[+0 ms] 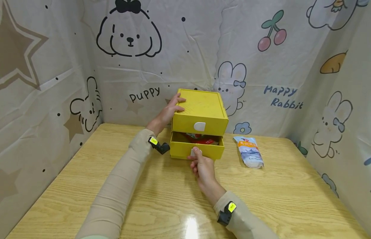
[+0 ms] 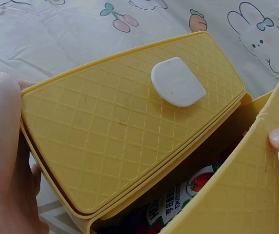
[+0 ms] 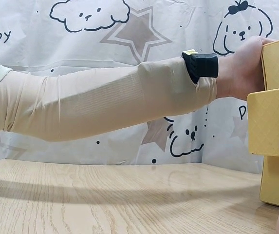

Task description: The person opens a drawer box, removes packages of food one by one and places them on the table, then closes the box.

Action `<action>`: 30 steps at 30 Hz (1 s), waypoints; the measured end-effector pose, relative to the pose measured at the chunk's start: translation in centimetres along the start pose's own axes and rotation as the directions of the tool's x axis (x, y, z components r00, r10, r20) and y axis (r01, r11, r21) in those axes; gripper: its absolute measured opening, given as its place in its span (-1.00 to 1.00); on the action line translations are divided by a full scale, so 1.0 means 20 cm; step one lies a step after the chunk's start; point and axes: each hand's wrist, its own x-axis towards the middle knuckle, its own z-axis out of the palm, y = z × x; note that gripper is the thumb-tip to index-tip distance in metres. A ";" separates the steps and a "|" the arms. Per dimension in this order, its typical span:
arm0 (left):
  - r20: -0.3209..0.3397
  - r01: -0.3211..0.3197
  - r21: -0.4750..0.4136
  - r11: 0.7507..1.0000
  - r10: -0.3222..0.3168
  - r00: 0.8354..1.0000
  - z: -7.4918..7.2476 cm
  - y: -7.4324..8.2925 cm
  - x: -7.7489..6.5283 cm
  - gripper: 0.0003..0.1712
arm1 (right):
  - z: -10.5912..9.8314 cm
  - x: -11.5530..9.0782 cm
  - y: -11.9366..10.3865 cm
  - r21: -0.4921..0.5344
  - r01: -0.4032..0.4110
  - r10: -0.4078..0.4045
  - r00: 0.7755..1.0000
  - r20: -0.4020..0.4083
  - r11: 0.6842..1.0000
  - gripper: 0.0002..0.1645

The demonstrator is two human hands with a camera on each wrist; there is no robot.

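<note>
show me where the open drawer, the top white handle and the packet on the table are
open drawer (image 1: 180, 150): head view, left part of its front panel
top white handle (image 2: 177, 82): left wrist view, middle of its face
packet (image 1: 250, 153): head view, middle of its printed front

Drawer box (image 1: 203, 103) on table (image 1: 161, 199), near its back edge; printed cloth (image 1: 188, 66) behind. Packaged goods (image 2: 178, 200) inside pulled-out drawer (image 1: 179, 151), beneath top drawer (image 1: 183, 122). Packet (image 1: 250, 152) on table, right of box.

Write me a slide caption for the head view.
Left hand rests on a yellow drawer box; right hand pinches the handle of the open drawer; a packet lies to the right.
</note>
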 end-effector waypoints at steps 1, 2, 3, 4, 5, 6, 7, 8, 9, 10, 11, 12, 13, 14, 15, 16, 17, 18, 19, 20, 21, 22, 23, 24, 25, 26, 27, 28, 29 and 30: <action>0.000 0.000 0.000 1.000 0.000 1.000 0.00 0.00 0.00 -0.40 | 0.00 0.00 0.00 0.002 0.002 -0.002 1.000 0.000 1.000 -0.39; 0.000 0.000 -0.003 1.000 0.000 1.000 0.00 0.00 0.00 -0.41 | 0.00 0.00 0.00 0.003 0.004 -0.004 1.000 0.000 1.000 -0.39; -0.001 0.001 -0.003 1.000 -0.001 1.000 0.00 0.00 0.00 -0.41 | 0.00 0.00 0.00 0.007 0.006 -0.006 1.000 0.000 1.000 -0.39; -0.002 0.002 -0.002 1.000 -0.002 1.000 0.00 0.01 0.00 -0.40 | 0.00 0.00 0.00 0.010 0.011 -0.011 1.000 -0.001 1.000 -0.40; -0.003 0.003 0.000 1.000 -0.003 1.000 0.00 0.01 0.00 -0.40 | 0.00 0.00 0.00 0.014 0.015 -0.015 1.000 -0.001 1.000 -0.40; -0.004 0.003 0.001 1.000 -0.003 1.000 0.00 0.01 0.00 -0.40 | 0.00 0.00 0.00 0.018 0.020 -0.019 1.000 -0.004 1.000 -0.40; -0.005 0.005 0.003 1.000 -0.005 1.000 0.00 0.01 0.00 -0.40 | 0.00 -0.01 0.00 0.021 0.024 -0.024 1.000 -0.006 0.999 -0.40; -0.006 0.006 0.005 1.000 -0.006 1.000 0.00 0.01 0.00 -0.40 | 0.00 -0.01 0.00 0.024 0.028 -0.028 1.000 -0.007 0.999 -0.40; -0.007 0.008 0.007 1.000 -0.008 1.000 0.00 0.01 0.00 -0.40 | 0.00 -0.01 0.01 0.024 0.031 -0.031 0.999 -0.009 0.999 -0.41; -0.009 0.010 0.009 1.000 -0.010 1.000 0.00 0.00 0.00 -0.40 | 0.00 -0.01 0.01 0.023 0.034 -0.034 0.999 -0.009 0.999 -0.41; -0.010 0.013 0.011 1.000 -0.013 1.000 0.00 0.00 0.00 -0.40 | 0.00 -0.01 0.01 0.024 0.036 -0.036 0.999 -0.009 0.999 -0.41; -0.011 0.016 0.009 1.000 -0.016 1.000 0.00 0.00 0.00 -0.40 | 0.00 -0.01 0.01 0.021 0.037 -0.037 0.999 -0.009 0.999 -0.40; -0.011 0.019 0.009 1.000 -0.019 1.000 0.00 0.01 0.00 -0.39 | 0.00 -0.01 0.01 0.020 0.038 -0.038 0.999 -0.009 0.999 -0.40; -0.012 0.022 0.008 1.000 -0.022 1.000 0.00 0.01 0.00 -0.39 | 0.00 -0.01 0.01 0.018 0.039 -0.038 0.999 -0.008 0.999 -0.40; -0.012 0.025 0.008 1.000 -0.025 1.000 0.01 0.01 -0.01 -0.38 | 0.00 -0.01 0.01 0.018 0.039 -0.039 0.999 -0.008 0.999 -0.40; -0.011 0.026 0.010 1.000 -0.026 1.000 0.01 0.01 -0.01 -0.38 | 0.00 -0.01 0.01 0.020 0.039 -0.038 0.999 -0.008 0.999 -0.41; -0.012 0.026 0.011 1.000 -0.026 1.000 0.01 0.01 -0.01 -0.37 | 0.00 -0.01 0.01 0.022 0.039 -0.039 0.999 -0.007 0.999 -0.41; -0.013 0.024 0.016 1.000 -0.024 1.000 0.00 0.01 -0.01 -0.37 | 0.00 -0.01 0.01 0.024 0.040 -0.040 0.999 -0.007 0.999 -0.41; -0.015 0.022 0.021 1.000 -0.022 1.000 0.00 0.01 -0.01 -0.37 | 0.00 -0.01 0.01 0.026 0.042 -0.042 0.999 -0.006 0.999 -0.41; -0.018 0.020 0.027 0.999 -0.019 1.000 0.00 0.01 -0.01 -0.36 | 0.00 -0.01 0.02 0.027 0.042 -0.042 0.999 -0.002 0.999 -0.41; -0.021 0.018 0.032 0.999 -0.018 1.000 0.00 0.02 -0.01 -0.36 | 0.00 -0.01 0.02 0.028 0.042 -0.042 0.999 0.000 0.999 -0.41; -0.022 0.018 0.034 0.999 -0.018 1.000 0.00 0.01 -0.01 -0.36 | 0.00 -0.01 0.02 0.028 0.041 -0.041 0.999 0.002 0.999 -0.41; -0.022 0.019 0.034 0.999 -0.018 1.000 0.00 0.01 -0.01 -0.36 | 0.00 -0.01 0.02 0.026 0.040 -0.040 0.999 0.004 0.999 -0.41; -0.020 0.020 0.037 0.999 -0.019 1.000 0.00 0.01 -0.01 -0.36 | 0.00 -0.01 0.02 0.025 0.039 -0.039 0.999 0.004 0.999 -0.41; -0.017 0.022 0.034 0.999 -0.021 1.000 0.00 0.01 -0.01 -0.36 | 0.00 -0.01 0.02 0.023 0.038 -0.038 0.999 0.004 0.999 -0.40; -0.013 0.021 0.032 0.999 -0.021 1.000 0.00 0.01 -0.01 -0.36 | 0.00 -0.01 0.02 0.021 0.037 -0.037 0.999 0.003 0.999 -0.40; -0.010 0.022 0.029 0.999 -0.021 1.000 0.00 0.01 -0.01 -0.36 | 0.00 -0.01 0.02 0.021 0.038 -0.038 0.999 0.001 0.999 -0.40; -0.007 0.020 0.028 0.999 -0.020 1.000 0.00 0.01 -0.01 -0.36 | 0.00 -0.01 0.02 0.021 0.038 -0.038 0.999 -0.002 0.999 -0.39; -0.007 0.018 0.030 0.999 -0.018 1.000 0.00 0.02 -0.01 -0.36 | 0.00 -0.01 0.02 0.020 0.040 -0.040 0.999 -0.004 0.999 -0.39; -0.009 0.016 0.030 0.999 -0.016 1.000 0.00 0.02 -0.01 -0.36 | 0.00 -0.01 0.02 0.021 0.043 -0.043 0.999 -0.004 0.999 -0.39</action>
